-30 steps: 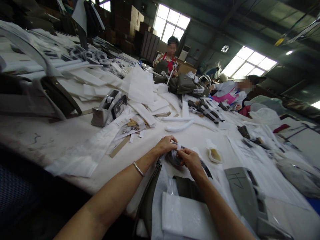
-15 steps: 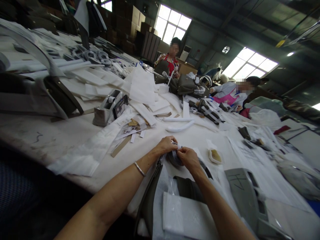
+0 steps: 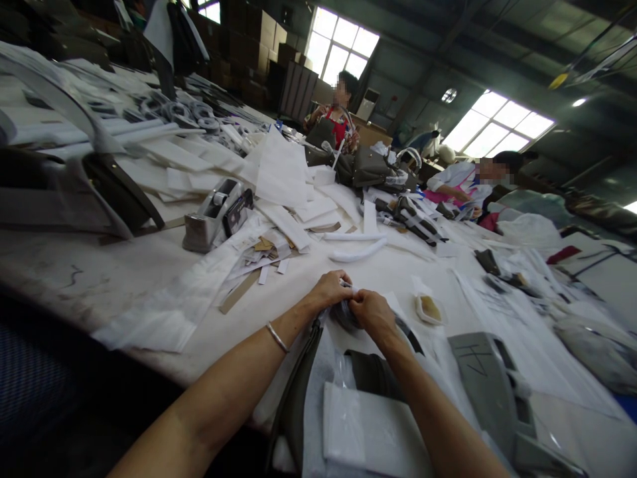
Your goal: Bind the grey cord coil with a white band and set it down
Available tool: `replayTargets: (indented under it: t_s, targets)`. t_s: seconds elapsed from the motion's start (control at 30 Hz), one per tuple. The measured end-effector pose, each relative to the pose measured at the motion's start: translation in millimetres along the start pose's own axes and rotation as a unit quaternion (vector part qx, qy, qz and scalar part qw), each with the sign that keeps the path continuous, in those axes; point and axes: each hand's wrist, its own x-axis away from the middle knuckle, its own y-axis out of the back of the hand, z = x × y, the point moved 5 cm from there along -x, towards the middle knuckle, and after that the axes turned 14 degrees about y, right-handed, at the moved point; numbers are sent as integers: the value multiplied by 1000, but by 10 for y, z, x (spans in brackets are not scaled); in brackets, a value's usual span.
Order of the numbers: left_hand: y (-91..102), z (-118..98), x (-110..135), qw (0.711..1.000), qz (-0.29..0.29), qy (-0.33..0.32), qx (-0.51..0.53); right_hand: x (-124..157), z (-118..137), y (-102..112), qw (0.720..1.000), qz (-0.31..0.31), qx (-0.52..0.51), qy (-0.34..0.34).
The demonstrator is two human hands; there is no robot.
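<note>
Just beyond a dark olive handbag [image 3: 297, 392], my two hands meet at a coiled strap [image 3: 343, 315] that looks wrapped in clear film. My left hand [image 3: 330, 289], with a silver bangle on its wrist, pinches the upper edge of the coil. Close against it, my right hand [image 3: 371, 311] is also closed on the coil, fingertips pressed at its near top. My fingers hide part of the strap. White sheeting covers the bag, and a flat white packet [image 3: 371, 425] in clear plastic lies on it below my right forearm.
A grey tape dispenser [image 3: 480, 372] stands at right, another tape dispenser [image 3: 212, 216] at left. A small dish [image 3: 428, 309] sits beyond my right hand. White paper sheets [image 3: 281, 169], bags [image 3: 371, 166] and wrapped straps crowd the table's far side, where two co-workers sit.
My right hand has shifted slightly left, closer to my left hand, and its fingers now cover more of the coil's top. The co-workers across the table have moved their heads and arms a little.
</note>
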Motion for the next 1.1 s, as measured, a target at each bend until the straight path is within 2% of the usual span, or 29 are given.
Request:
replayTargets:
  t_s: [0.3,0.47,0.57,0.67,0.73,0.83,1.1]
  targets:
    - [-11,16,-23,1000,1,-13,-2,-56,82,44,994,38,93,45]
    - [1,15,-35,1000,2,-14,-1,-57,89,82,991,35,123,37]
    - [15,13,-41,1000,11,-14,3,-16,90,86,985,-50,149,76]
    - [39,10,-38,1000,22,-16,8,48,113,81,951,-180,172,185]
    - [57,-3,-24,999,31,-20,13,91,88,70,930,-234,166,228]
    - [69,-37,8,998,48,-32,22,142,53,78,918,-265,147,255]
    - [74,-65,37,997,52,-40,35,177,55,79,911,-275,106,288]
